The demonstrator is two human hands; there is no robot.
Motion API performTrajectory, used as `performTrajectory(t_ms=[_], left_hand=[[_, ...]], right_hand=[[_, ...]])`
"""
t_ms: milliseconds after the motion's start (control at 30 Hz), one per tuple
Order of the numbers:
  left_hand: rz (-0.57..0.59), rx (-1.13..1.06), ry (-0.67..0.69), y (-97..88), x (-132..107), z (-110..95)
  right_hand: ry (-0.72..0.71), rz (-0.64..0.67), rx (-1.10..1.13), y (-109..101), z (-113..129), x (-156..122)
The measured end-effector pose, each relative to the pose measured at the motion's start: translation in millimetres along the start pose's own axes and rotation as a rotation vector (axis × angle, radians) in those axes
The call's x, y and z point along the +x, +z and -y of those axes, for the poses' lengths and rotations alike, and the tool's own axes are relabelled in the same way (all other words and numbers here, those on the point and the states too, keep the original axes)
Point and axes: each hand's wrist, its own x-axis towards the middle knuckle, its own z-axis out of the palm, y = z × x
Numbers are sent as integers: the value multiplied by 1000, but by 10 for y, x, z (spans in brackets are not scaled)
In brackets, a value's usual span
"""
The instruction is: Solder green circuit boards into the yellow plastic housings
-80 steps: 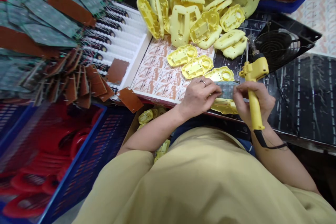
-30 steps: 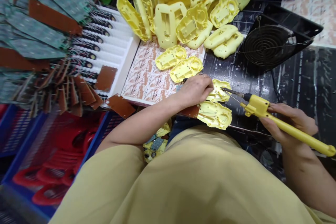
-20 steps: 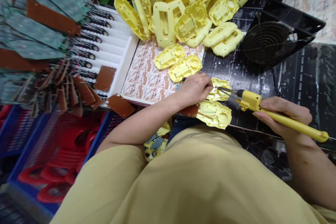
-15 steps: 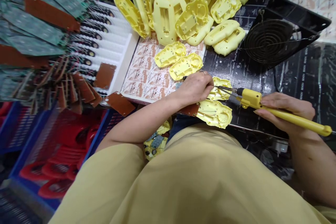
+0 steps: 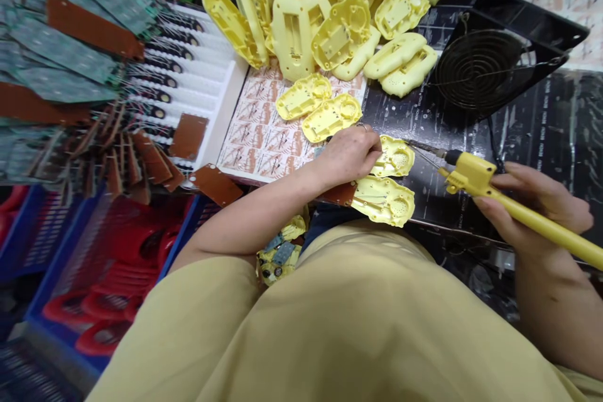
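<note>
My right hand [image 5: 537, 204] is wrapped round the yellow handle of a soldering iron [image 5: 475, 174]. Its dark tip and thin feed tube point left, at the right rim of a yellow plastic shell half [image 5: 394, 156]. Over the left end of that shell lies my left hand [image 5: 351, 154], fingers curled and pressed together; what they pinch is hidden beneath them. Just below is a second yellow shell half [image 5: 385, 201] with thin wires inside. A brown circuit board [image 5: 342, 195] shows partly under my left wrist. Two more open shell halves [image 5: 332, 117] rest beyond my left hand.
A heap of yellow shells [image 5: 301, 31] lies at the back. A black fan [image 5: 490, 69] stands at the back right. On the left are a white foam tray [image 5: 211, 94] with black round parts on wires, stacked circuit boards [image 5: 61, 44], and a blue basket [image 5: 61, 333] of red parts.
My right hand has drawn the soldering iron back to the right, so its tip has left my left fingers and sits by the shell's right rim. My left hand has barely moved.
</note>
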Motion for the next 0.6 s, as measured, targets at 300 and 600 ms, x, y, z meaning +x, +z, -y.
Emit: performTrajectory(t_ms=[300,600], left_hand=[[-61,-42,-49,-94,-101,10],[57,-57,-87,-101,-70,-43]], right_hand=[[-137,-28,127,71,163,-66],[-135,35,75,116,194,-77]])
